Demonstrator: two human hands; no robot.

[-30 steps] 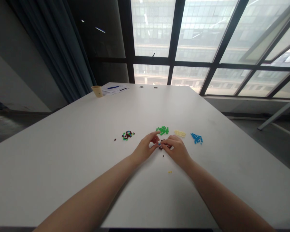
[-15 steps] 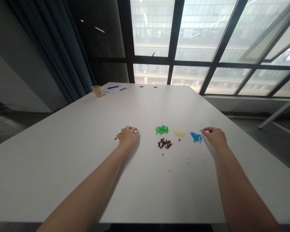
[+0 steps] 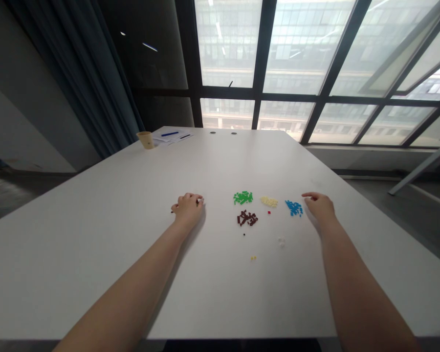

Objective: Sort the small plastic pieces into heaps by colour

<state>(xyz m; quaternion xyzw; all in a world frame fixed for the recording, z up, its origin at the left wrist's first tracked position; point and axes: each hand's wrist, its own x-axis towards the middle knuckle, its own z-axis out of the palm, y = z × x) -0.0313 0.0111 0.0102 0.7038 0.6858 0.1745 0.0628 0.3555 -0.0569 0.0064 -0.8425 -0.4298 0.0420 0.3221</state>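
My left hand (image 3: 188,209) rests on the white table with its fingers curled downward. A small dark bit and a whitish spot show at its fingertips, too small to name. Another dark brown piece peeks out at the hand's left side. My right hand (image 3: 320,205) is beside the pile of small blue building bricks (image 3: 294,208), index finger stretched out to the left, with no brick visible at its tip. Left of that pile lie cream bricks (image 3: 269,201), green bricks (image 3: 243,197) and dark brown bricks (image 3: 247,218).
On the white table (image 3: 95,254) lie a red piece (image 3: 269,212), a black piece (image 3: 244,234), yellow pieces (image 3: 253,257) and whitish pieces (image 3: 281,242). A paper cup (image 3: 145,141) stands at the far left beside papers with a blue pen (image 3: 169,133).
A blue brick was at my right fingertips before and does not show there now; the index finger has straightened. My left hand stays in about the same place. The view has shifted slightly.
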